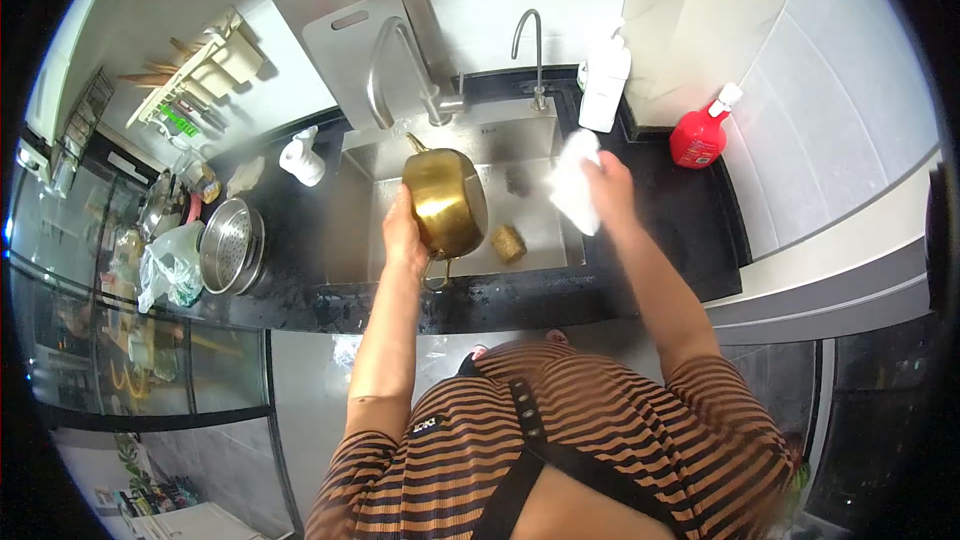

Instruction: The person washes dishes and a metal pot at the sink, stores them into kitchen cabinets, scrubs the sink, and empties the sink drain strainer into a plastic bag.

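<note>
1. Our left hand [401,232] is curled against the side of the golden pot [443,202] — we hold it tilted over the sink [548,242].
2. Our right hand [613,192] pinches a white wipe [573,188], somewhat blurred — near the sink's right edge.

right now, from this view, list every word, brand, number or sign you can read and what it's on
None can be read for certain.
Dark tag on the striped top: light letters, too small and blurred.
Red bottle: pale print, too small.
Sink, back rim: a tiny mark, too faint.
Gold-coloured pot: no lettering visible.
White cloth: no lettering visible, motion-blurred.
</note>
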Motion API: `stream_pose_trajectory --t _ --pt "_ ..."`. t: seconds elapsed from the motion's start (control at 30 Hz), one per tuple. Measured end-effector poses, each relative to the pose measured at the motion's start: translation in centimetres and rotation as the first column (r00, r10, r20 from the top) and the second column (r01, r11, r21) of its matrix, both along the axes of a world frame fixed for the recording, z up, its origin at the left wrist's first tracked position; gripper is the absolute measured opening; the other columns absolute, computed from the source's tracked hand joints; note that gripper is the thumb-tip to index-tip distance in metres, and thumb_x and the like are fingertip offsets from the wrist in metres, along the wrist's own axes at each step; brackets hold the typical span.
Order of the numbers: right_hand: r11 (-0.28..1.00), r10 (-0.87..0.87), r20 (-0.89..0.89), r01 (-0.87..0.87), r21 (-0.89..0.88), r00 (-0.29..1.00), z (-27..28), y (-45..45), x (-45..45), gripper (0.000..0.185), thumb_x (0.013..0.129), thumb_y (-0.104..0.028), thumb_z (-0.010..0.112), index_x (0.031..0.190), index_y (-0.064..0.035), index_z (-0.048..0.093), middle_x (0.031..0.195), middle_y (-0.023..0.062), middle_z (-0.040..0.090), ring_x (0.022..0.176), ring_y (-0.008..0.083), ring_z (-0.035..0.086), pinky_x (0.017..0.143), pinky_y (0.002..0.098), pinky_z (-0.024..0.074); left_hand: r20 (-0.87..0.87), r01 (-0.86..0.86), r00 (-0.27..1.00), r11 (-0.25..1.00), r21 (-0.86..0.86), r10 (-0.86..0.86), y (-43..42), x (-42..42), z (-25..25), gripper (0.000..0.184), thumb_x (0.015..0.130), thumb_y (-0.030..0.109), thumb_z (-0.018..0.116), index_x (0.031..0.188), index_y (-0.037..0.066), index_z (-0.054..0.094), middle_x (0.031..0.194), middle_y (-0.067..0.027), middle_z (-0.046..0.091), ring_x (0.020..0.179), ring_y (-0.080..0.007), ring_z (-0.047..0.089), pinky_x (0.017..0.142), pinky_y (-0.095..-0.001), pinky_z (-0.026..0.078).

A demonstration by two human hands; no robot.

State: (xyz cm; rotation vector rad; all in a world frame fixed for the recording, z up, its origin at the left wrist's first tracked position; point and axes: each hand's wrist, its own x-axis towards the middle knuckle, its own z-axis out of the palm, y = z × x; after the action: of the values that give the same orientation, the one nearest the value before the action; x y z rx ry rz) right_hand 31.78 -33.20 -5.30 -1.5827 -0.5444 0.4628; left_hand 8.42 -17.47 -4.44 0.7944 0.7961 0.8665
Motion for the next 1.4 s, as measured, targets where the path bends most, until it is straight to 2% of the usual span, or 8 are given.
stream_pose_trajectory --t 0.2,0.4,0.53,0.87,1.0,1.03,1.2,1.4 --pt "0.971 0.169 0.899 -0.227 -0.080 0.404 3.9 4.8 -11.4 0.038 0.072 -0.019 0.057 0.105 -0.0037 0.047 0.108 0.0168 0.045 0.100 0.0305 0.043 0.086 0.0379 0.0341 -0.118 -0.018 0.993 0.999 0.047 0.023 -3.0 2.8 1.9 0.051 0.087 0.043 0.032 0.110 0.001 0.046 0.104 -0.0097 0.053 0.092 -0.0205 0.052 0.080 -0.0323 0.042" --pt "0.979 0.152 0.809 -0.197 -0.045 0.568 2.8 8.4 -10.5 0.029 0.073 -0.023 0.050 0.096 -0.0053 0.054 0.104 0.0148 0.051 0.100 0.0282 0.047 0.085 0.0429 0.0338 0.009 -0.011 1.000 0.997 0.081 0.011 -3.7 2.5 2.4 0.058 0.085 0.050 0.032 0.108 -0.001 0.047 0.103 -0.0094 0.053 0.093 -0.0191 0.051 0.083 -0.0309 0.038" --pt "0.892 0.413 0.023 -0.399 -0.213 0.911 2.3 13.4 -5.3 0.028 0.073 -0.024 0.045 0.083 -0.0007 0.058 0.076 0.0171 0.060 0.074 0.0300 0.058 0.070 0.0357 0.0434 -0.056 0.072 0.996 0.993 0.089 -0.067 -3.1 1.6 1.6 0.060 0.083 0.053 0.032 0.102 -0.001 0.052 0.096 -0.0100 0.056 0.089 -0.0183 0.053 0.080 -0.0287 0.039" --pt "0.937 0.151 0.904 -0.350 -0.002 0.400 3.8 5.1 -13.8 0.038 0.068 -0.013 0.056 0.101 0.0027 0.046 0.113 0.0174 0.041 0.111 0.0342 0.034 0.095 0.0425 0.0286 0.217 -0.025 0.976 0.999 0.035 0.017 -3.1 1.8 3.5 0.054 0.082 0.050 0.037 0.105 0.002 0.049 0.099 -0.0101 0.055 0.090 -0.0223 0.053 0.080 -0.0323 0.041" --pt "0.961 0.209 0.608 -0.276 0.018 0.766 3.6 9.8 -9.6 0.029 0.072 -0.021 0.055 0.093 -0.0017 0.050 0.097 0.0153 0.053 0.097 0.0269 0.049 0.079 0.0372 0.0397 0.055 -0.045 0.997 0.999 -0.011 0.046 -2.8 0.7 2.3 0.058 0.079 0.051 0.042 0.105 0.000 0.049 0.102 -0.0107 0.054 0.090 -0.0198 0.052 0.083 -0.0329 0.039" --pt "0.918 0.392 0.013 -0.389 -0.081 0.920 3.6 11.5 -7.4 0.027 0.073 -0.024 0.054 0.088 -0.0013 0.055 0.080 0.0123 0.059 0.075 0.0232 0.058 0.066 0.0346 0.0451 0.086 0.000 0.996 1.000 0.025 -0.003 -2.5 0.3 2.1 0.054 0.080 0.047 0.043 0.105 0.000 0.050 0.102 -0.0105 0.054 0.092 -0.0195 0.052 0.084 -0.0333 0.038" --pt "0.846 0.516 -0.708 -0.418 0.331 0.482 -1.5 11.7 -3.0 0.031 0.081 -0.033 0.042 0.081 -0.0081 0.060 0.069 0.0070 0.061 0.061 0.0168 0.059 0.050 0.0332 0.0484 0.176 -0.050 0.984 0.991 0.124 0.027 -3.0 -0.2 3.9 0.039 0.083 0.031 0.048 0.104 -0.002 0.050 0.100 -0.0114 0.055 0.091 -0.0200 0.053 0.080 -0.0325 0.041" --pt "0.948 0.221 -0.652 -0.003 0.318 0.725 -4.4 8.4 -8.4 0.035 0.083 -0.034 0.045 0.104 -0.0060 0.049 0.094 0.0082 0.056 0.079 0.0167 0.056 0.067 0.0269 0.0448 0.334 -0.028 0.940 0.990 -0.136 0.073 -1.8 -0.9 4.2 0.037 0.085 0.032 0.043 0.106 0.002 0.047 0.106 -0.0108 0.052 0.097 -0.0238 0.050 0.085 -0.0375 0.039"
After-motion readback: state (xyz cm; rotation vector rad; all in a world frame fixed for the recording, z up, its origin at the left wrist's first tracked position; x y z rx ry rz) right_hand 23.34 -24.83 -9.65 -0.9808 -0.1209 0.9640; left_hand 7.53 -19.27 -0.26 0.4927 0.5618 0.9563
